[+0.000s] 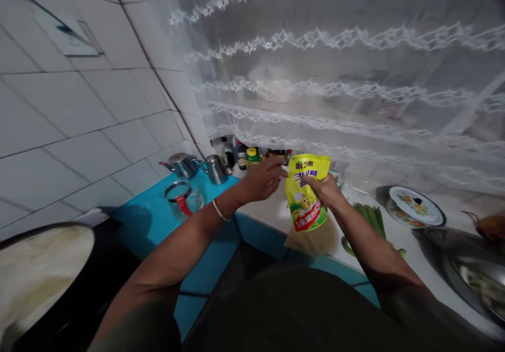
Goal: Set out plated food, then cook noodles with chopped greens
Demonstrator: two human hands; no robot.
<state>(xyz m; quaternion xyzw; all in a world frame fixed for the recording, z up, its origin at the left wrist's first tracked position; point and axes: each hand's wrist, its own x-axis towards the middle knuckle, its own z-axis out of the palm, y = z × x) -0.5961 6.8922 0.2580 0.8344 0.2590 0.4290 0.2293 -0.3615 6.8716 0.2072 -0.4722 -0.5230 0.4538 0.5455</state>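
Hands (262, 180) (325, 188) hold yellow pouch (305, 194) over white counter (268, 210).

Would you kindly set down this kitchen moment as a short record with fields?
setting: tiled kitchen corner, blue counter, lace curtain behind
held item: yellow seasoning pouch, upright above the counter
right hand: grips the pouch at its side
left hand: fingers at the pouch's top left corner
left wrist: thin bracelet
at left: two metal teapots, glass jug, bottles
at right: green vegetables, floral lid, wok
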